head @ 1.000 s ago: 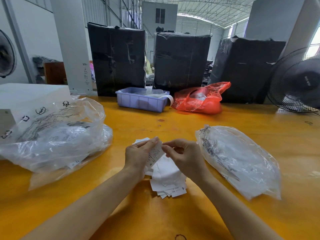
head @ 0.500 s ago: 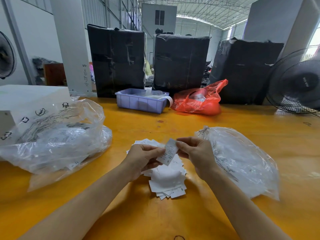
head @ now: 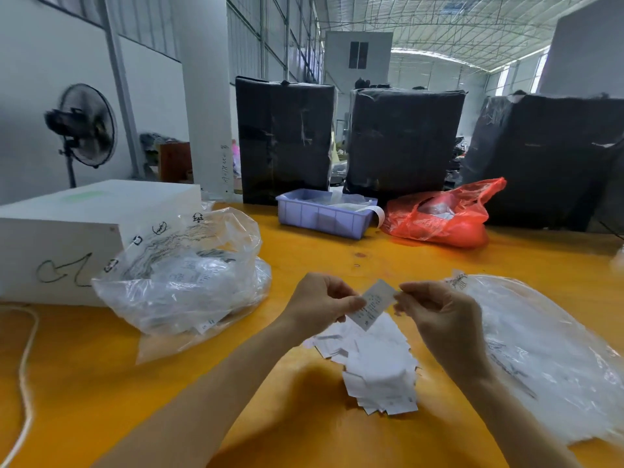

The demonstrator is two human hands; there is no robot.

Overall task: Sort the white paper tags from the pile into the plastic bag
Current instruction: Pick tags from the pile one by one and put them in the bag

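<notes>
A pile of white paper tags (head: 374, 369) lies on the yellow table (head: 101, 400) just below my hands. Above it a single printed white tag (head: 373, 304) is pinched from both sides: my left hand (head: 319, 302) grips its lower left edge and my right hand (head: 439, 312) its upper right corner. A clear plastic bag (head: 547, 352) lies flat to the right of the pile, next to my right wrist. Another clear plastic bag (head: 182, 278), bulging with tags, sits to the left.
A white box (head: 67, 231) stands behind the left bag. At the table's back are a lavender bin (head: 324, 216), a red plastic bag (head: 442, 214) and black wrapped bales (head: 283, 140). A white cord (head: 25, 366) runs along the left edge. A fan (head: 84, 126) stands at left.
The view swung left and nearer. Both hands rose a little with the single tag held between them, above the pile.
</notes>
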